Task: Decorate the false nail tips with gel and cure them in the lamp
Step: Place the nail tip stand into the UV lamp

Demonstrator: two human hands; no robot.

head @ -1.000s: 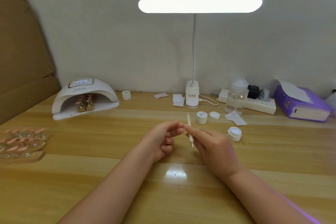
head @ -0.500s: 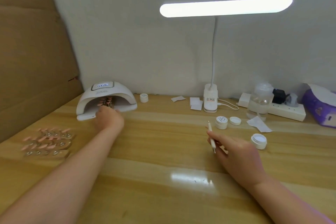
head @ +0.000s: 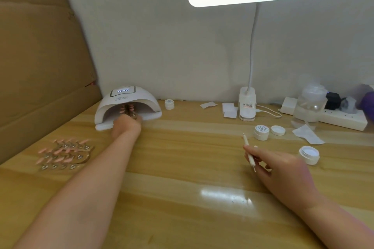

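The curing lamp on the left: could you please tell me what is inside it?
Inside the curing lamp stand pink nail tips on holders. The left hand at the opening covers their front ends.

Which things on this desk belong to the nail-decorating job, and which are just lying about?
Job:
curing lamp
nail tips inside it
nail tips on stands
dotting tool
open gel pot
gel jar

Lying about:
power strip
bottle
desk light
paper scraps
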